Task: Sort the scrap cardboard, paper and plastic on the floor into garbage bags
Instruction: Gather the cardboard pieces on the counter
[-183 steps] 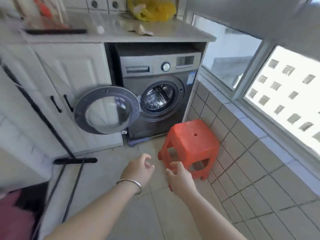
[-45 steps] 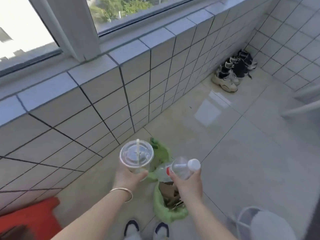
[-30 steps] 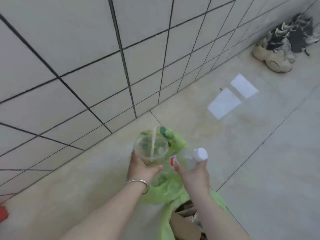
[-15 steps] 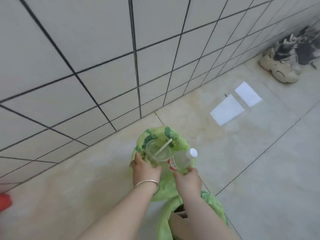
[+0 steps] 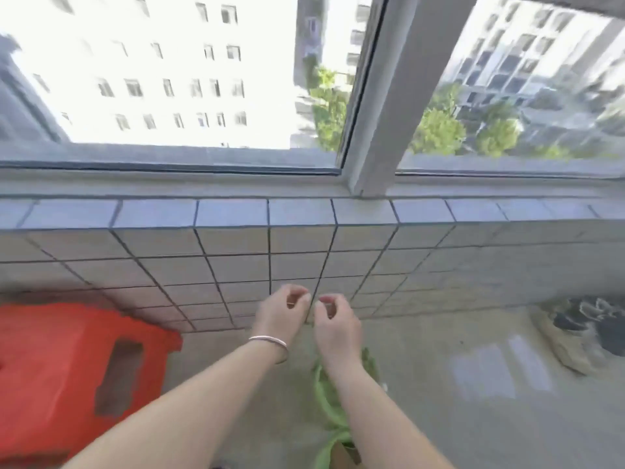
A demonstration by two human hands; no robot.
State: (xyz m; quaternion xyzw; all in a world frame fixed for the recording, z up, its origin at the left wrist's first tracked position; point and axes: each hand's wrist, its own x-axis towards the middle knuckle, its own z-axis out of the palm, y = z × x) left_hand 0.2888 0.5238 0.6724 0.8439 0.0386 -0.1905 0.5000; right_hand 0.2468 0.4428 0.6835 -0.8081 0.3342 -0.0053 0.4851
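My left hand (image 5: 282, 314) and my right hand (image 5: 334, 328) are raised side by side in front of the tiled wall, fingers loosely curled, and I see nothing in either. Below my right forearm, green garbage bags (image 5: 326, 401) lie on the floor, mostly hidden by the arm. A brown piece of cardboard (image 5: 343, 456) shows in the nearer bag's mouth at the bottom edge. The plastic cup and the bottle are out of sight.
A red plastic stool (image 5: 64, 374) stands at the left, close to me. Shoes (image 5: 588, 330) lie by the wall at the right. A low tiled wall (image 5: 270, 258) with a window ledge and large windows faces me.
My hands let go of the plastic cup and the bottle at the green bag and rose with nothing in them. My view lifted from the floor to the window.
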